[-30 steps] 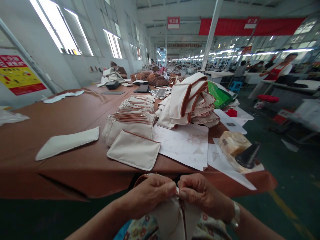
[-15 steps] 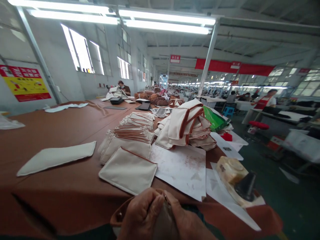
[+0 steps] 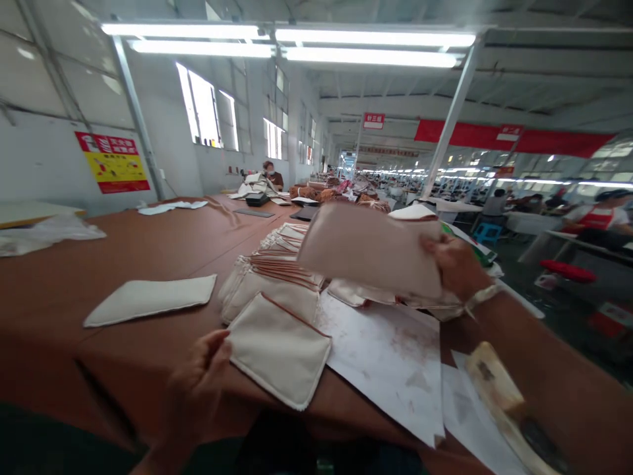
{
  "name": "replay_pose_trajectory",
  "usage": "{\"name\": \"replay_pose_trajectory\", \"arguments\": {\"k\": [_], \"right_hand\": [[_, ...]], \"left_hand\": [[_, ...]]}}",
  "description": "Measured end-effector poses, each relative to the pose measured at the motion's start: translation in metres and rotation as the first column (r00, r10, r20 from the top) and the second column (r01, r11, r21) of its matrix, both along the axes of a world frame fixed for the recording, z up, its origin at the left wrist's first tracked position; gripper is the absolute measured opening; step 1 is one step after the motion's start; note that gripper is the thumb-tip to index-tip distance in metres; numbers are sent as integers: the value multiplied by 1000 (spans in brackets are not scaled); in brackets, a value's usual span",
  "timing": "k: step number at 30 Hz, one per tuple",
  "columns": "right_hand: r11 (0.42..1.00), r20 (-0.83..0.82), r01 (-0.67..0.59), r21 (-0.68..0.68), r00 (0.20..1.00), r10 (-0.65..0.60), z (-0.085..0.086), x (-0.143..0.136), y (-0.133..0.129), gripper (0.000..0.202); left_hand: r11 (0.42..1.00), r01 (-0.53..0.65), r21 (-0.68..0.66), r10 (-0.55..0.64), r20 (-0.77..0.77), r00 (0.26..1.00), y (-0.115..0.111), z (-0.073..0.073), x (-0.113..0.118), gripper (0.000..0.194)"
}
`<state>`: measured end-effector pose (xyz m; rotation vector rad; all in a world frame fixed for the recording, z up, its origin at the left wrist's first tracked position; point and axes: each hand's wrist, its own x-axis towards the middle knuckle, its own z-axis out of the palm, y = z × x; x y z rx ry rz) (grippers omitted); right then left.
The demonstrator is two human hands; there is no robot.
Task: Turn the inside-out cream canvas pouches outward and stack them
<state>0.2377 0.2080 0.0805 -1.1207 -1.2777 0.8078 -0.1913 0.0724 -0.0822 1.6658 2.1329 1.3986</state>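
Observation:
My right hand (image 3: 455,260) grips the right edge of a pale beige fabric pouch (image 3: 370,251), raised over the table and blurred by motion. Thumb and fingers of my left hand (image 3: 200,373) pinch the left corner of a cream fabric pouch (image 3: 279,349) with brown edging, which lies near the table's front edge. Just behind that one, several similar pouches (image 3: 271,287) lie overlapped in a row. The held pouch partly hides a heap of finished-looking cream pouches (image 3: 349,292); white paper (image 3: 390,363) lies beneath the heap's front.
On the brown-covered table (image 3: 163,257), a separate cream piece (image 3: 153,300) lies at left. Clear plastic (image 3: 64,234) sits at the far left. A yellowish block (image 3: 494,379) rests at right, partly behind my forearm. Another person (image 3: 271,173) sits at the far end.
My hands have parted from the pouch they worked together near my body. The right hand has carried a pouch up and rightward; the left has moved left to the lying pouch's corner.

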Motion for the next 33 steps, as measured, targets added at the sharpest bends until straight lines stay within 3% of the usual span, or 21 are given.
{"name": "replay_pose_trajectory", "arguments": {"k": [2,3,6,9,13,15,17,20,23,24,25,27,29,31,33], "right_hand": [[993,-50,105,-45,993,-108,5,24,35,28],[987,-56,133,-92,989,-138,2,32,45,26],[972,-26,127,-198,991,-134,-32,26,48,12],[955,25,-30,-294,999,39,-95,-17,16,13],[890,93,-234,-390,952,291,-175,-86,-42,17],[869,94,-295,-398,929,358,-200,-106,-64,17],[862,81,-314,-398,924,374,-214,-110,-77,21],[886,60,-278,-370,945,321,-216,-94,-79,34],[938,41,-229,-260,968,248,-198,-74,-80,44],[950,33,-239,-203,968,250,-189,-71,-83,45],[954,28,-267,-139,961,274,-178,-70,-89,46],[928,59,-371,9,927,370,-153,-76,-105,46],[849,182,-501,167,862,473,-131,-87,-123,46],[800,271,-550,239,829,489,-117,-98,-141,42],[835,254,-500,230,859,445,-113,-105,-154,38]], "left_hand": [[986,129,-102,-147,-192,970,24,-12,10,40],[968,199,-151,-239,-332,913,37,-19,16,39],[913,325,-248,-404,-430,807,80,-41,40,36],[830,438,-346,-557,-462,690,123,-57,67,37],[731,511,-452,-682,-477,554,161,-67,101,18],[706,526,-474,-708,-478,520,165,-67,111,21],[695,548,-466,-718,-473,510,159,-61,113,20],[695,597,-399,-716,-453,531,131,-36,105,20],[692,660,-293,-716,-394,576,89,6,97,28],[655,714,-246,-750,-326,576,74,21,96,29],[557,818,-147,-831,-109,546,60,37,98,26],[410,912,29,-884,258,389,32,63,106,24],[349,930,118,-839,482,253,10,79,120,23],[376,915,149,-746,635,203,-6,80,137,25],[481,862,160,-624,753,208,-16,71,152,32]]}}
